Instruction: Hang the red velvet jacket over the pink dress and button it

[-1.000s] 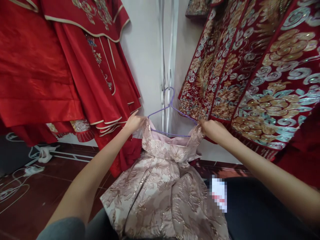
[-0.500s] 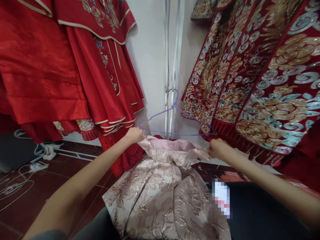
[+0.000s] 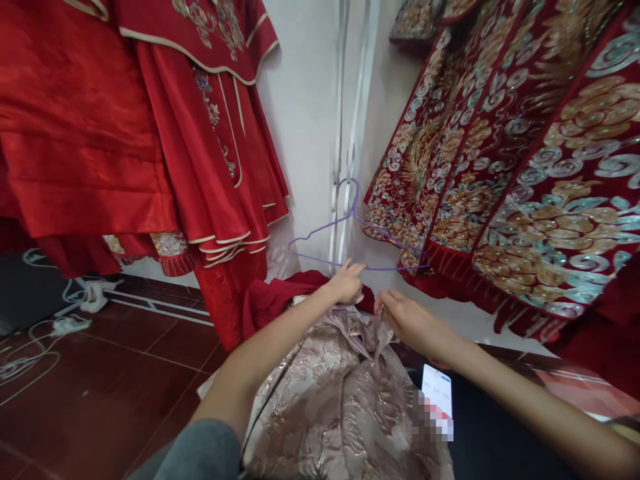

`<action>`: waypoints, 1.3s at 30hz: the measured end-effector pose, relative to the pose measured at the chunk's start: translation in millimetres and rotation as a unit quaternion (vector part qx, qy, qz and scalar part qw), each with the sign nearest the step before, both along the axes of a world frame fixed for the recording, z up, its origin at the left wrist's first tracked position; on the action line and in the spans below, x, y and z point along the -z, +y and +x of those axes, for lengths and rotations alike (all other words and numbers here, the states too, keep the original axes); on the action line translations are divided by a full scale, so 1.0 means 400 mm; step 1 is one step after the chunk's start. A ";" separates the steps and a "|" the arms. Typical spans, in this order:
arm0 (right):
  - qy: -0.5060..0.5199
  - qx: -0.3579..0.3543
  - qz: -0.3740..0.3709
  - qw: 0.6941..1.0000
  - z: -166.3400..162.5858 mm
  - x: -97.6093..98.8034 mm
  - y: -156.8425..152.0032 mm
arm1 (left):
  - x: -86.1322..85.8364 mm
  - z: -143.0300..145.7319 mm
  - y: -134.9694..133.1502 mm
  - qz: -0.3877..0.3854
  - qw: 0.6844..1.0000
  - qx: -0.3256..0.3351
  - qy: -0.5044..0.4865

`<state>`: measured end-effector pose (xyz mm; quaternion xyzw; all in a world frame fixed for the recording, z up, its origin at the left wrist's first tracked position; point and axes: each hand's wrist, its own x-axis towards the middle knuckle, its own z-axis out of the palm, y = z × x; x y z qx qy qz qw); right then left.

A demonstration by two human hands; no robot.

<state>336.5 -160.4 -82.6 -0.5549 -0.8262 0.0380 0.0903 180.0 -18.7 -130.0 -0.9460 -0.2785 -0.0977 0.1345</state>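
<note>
A pale pink and gold brocade dress [image 3: 320,387] lies across my lap, its upper edge bunched up between my hands. My right hand [image 3: 403,320] is closed on a gathered piece of that edge. Just to its left, my left hand [image 3: 346,285] pinches fabric at the upper edge, with a finger or two stretched toward the hanger. A purple wire hanger [image 3: 320,229] hangs behind from a white metal strip [image 3: 341,147]. Its lower bar passes close to the left fingertips; whether they touch is unclear.
Red garments with pale trim [image 3: 210,133] hang at the left, an embroidered, sequined red garment [image 3: 500,160] at the right. Dark red cloth [image 3: 265,297] lies behind the dress. A lit phone [image 3: 437,387] rests at my right. Cables and a power strip [image 3: 70,325] lie on the tiled floor.
My hands have come together from the two ends of the dress's upper edge. The stretched edge is now bunched, and the red cloth behind shows more.
</note>
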 end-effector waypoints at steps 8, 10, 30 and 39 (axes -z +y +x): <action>0.069 0.141 0.058 0.986 0.160 0.037 0.066 | 0.007 -0.118 -0.034 -0.037 0.995 0.058 -0.070; 0.060 0.170 0.034 0.983 0.184 0.032 0.062 | -0.003 -0.126 -0.038 -0.049 0.995 0.052 -0.066; 0.142 0.045 0.293 0.945 0.076 -0.119 0.212 | -0.024 -0.108 -0.057 -0.133 0.975 0.082 -0.156; 0.318 0.099 0.264 0.905 0.013 -0.010 0.321 | -0.023 -0.107 -0.064 -0.166 0.956 0.046 -0.236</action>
